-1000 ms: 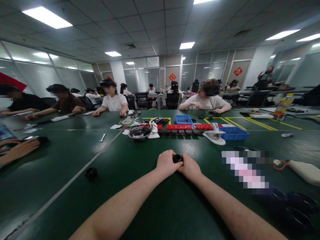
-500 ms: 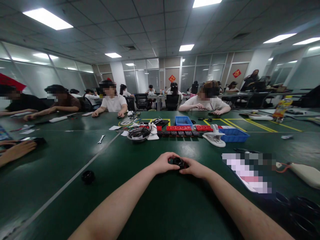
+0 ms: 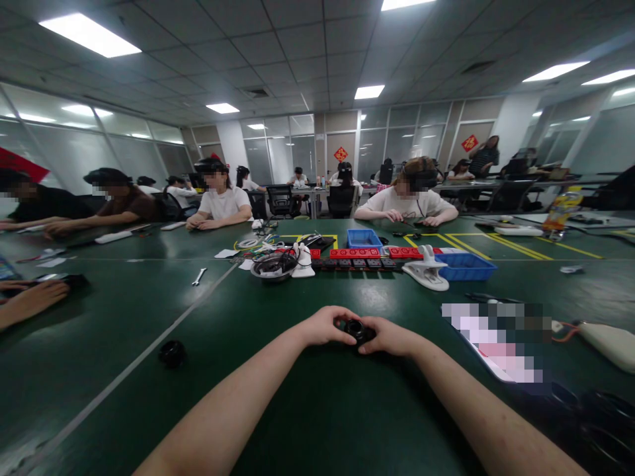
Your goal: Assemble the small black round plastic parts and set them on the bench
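Holding step: your left hand and right hand grip the black ring from opposite sides; the next move probably calls for steady, even finger pressure.

The head camera looks forward and down over the table, past the left hand and right hand close by, to its far edge.

Left forearm and right forearm bare, angling in from bottom edge, converging mid-view. Left hand curled in a grip, index finger arched above, thumb reaching along near side. Right hand mirrors it, thumb low, fingers bent. Fingertips near each other, wrists roughly straight.
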`<state>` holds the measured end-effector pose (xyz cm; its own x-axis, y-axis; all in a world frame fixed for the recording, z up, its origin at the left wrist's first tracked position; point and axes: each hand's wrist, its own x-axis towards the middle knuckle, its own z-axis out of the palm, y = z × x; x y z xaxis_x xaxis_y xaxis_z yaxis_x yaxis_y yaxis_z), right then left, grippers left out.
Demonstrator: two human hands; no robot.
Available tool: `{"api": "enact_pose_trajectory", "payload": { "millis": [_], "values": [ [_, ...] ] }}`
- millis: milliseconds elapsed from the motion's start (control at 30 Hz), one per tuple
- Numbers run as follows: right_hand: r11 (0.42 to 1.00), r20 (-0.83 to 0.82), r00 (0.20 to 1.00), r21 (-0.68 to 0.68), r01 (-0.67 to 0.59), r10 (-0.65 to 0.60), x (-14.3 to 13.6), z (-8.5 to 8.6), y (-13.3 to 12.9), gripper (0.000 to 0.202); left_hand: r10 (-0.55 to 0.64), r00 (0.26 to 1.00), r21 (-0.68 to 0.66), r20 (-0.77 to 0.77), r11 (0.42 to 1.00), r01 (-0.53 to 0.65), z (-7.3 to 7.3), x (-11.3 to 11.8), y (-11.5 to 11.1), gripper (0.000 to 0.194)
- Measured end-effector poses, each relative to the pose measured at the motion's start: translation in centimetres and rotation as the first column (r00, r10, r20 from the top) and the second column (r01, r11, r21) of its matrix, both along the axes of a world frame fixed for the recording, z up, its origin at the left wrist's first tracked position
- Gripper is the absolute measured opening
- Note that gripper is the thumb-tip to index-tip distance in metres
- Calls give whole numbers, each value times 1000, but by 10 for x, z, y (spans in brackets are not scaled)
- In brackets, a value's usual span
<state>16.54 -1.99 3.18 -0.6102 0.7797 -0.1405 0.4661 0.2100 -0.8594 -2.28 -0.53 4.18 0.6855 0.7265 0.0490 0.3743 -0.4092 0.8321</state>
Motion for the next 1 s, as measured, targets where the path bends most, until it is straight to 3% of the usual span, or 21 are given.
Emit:
{"api": "enact_pose_trajectory", "payload": {
  "millis": [700,1000],
  "values": [
    [1000,-55,998,20,23,-22,0,-5,0,48,50,998,68,-40,997,-47,3,3,-5,44],
    [990,-10,991,59,131,-130,-2,-10,2,45,143,985,168,-93,978,-126,4,6,-11,42]
  ]
}}
